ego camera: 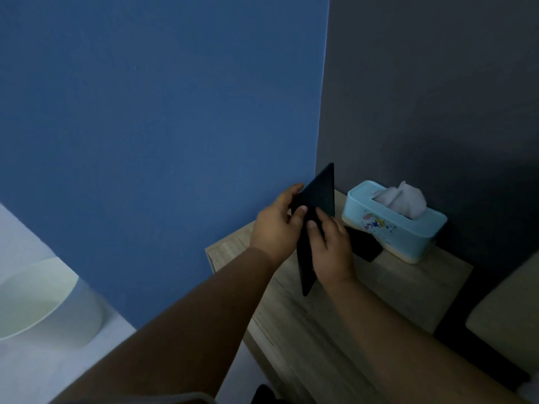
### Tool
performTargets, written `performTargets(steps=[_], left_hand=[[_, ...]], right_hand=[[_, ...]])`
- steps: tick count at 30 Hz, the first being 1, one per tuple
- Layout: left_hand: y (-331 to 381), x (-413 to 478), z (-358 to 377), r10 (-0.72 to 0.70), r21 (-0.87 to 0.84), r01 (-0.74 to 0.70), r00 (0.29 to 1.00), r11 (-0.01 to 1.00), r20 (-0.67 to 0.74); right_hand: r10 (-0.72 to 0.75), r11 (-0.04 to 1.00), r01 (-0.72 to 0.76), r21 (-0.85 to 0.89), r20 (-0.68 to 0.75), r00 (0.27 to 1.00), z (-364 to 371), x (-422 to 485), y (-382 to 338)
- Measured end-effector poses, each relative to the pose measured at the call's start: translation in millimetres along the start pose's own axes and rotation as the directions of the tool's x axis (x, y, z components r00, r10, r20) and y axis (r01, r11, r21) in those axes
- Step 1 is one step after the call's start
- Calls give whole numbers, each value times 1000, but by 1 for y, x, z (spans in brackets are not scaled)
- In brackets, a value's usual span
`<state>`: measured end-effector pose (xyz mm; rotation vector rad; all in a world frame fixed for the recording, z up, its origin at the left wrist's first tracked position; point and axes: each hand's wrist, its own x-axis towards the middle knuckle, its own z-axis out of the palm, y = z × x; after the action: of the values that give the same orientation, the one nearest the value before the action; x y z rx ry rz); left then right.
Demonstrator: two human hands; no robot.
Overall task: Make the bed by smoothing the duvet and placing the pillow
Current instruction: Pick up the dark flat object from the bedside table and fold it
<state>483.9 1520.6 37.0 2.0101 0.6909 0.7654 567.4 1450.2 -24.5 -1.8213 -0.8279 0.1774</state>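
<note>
Both hands hold a flat dark rectangular object (319, 196), thin like a tablet or a book, tilted on edge above a wooden bedside table (379, 290). My left hand (277, 225) grips its upper left side. My right hand (329, 246) grips its lower middle, thumb on the front face. A pale corner of the bed (507, 316) shows at the right edge. No duvet or pillow can be made out in the dim light.
A light blue tissue box (393, 225) with a white tissue sticking out stands at the back of the table. A blue wall (160, 112) meets a dark grey wall (437, 83) behind it. A pale round bin (43, 301) stands on the floor at left.
</note>
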Motion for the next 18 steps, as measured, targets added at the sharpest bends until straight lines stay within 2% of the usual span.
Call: performTargets(steps=[2,6,9,13,15,18], left_hand=[[5,-2,3,-27,-107,30,999,994,22],[15,-5,11,-92,-261,106,994,960,67],[26,-7,17,-83,-280,113,990,953,116],[37,-8,23,-102,-318,165,973,934,206],[39,-8,25,-120,-350,217,953,911,280],[39,-9,27,-155,-383,296,921,875,358]], right_hand=[[-11,994,16,112,-42,999,1,-2,-4],[-118,960,121,252,-29,993,-1,-6,-4],[-11,895,27,445,-38,999,-3,-6,2],[155,749,-66,659,-78,985,-8,-5,7],[200,683,-82,726,-78,977,-12,-5,7],[263,637,-96,765,-98,960,-16,-2,11]])
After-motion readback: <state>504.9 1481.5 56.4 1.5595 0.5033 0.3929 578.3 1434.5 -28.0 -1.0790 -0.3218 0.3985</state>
